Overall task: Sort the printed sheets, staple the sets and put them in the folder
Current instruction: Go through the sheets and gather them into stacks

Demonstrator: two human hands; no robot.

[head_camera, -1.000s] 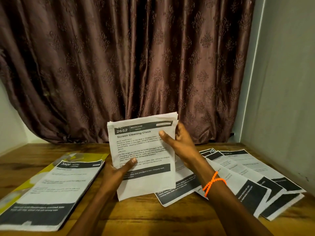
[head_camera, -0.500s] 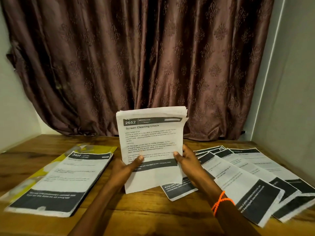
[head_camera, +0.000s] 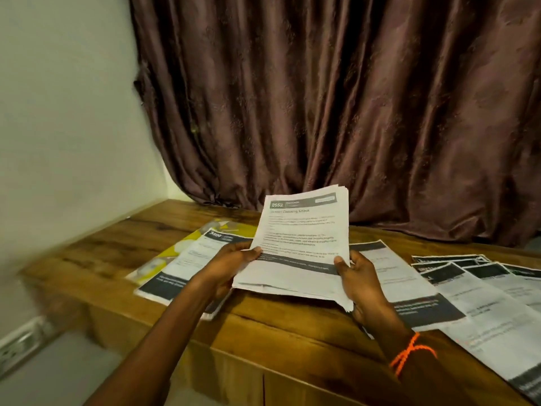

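At far left we see a pale plaster wall (head_camera: pixel 73 112) meeting the brown wooden tabletop (head_camera: pixel 287 320). A yellow plastic folder (head_camera: pixel 187 244) lies flat there, a white printed set with dark bands (head_camera: pixel 187 268) resting on it. Our left hand (head_camera: pixel 231 265) pinches the left edge of a stack of white printed sheets (head_camera: pixel 301 244) raised above the table; our right hand (head_camera: pixel 360 285) grips its right edge. Fanned loose printed pages (head_camera: pixel 480 294) lie right. A brown patterned curtain (head_camera: pixel 336 106) hangs behind.
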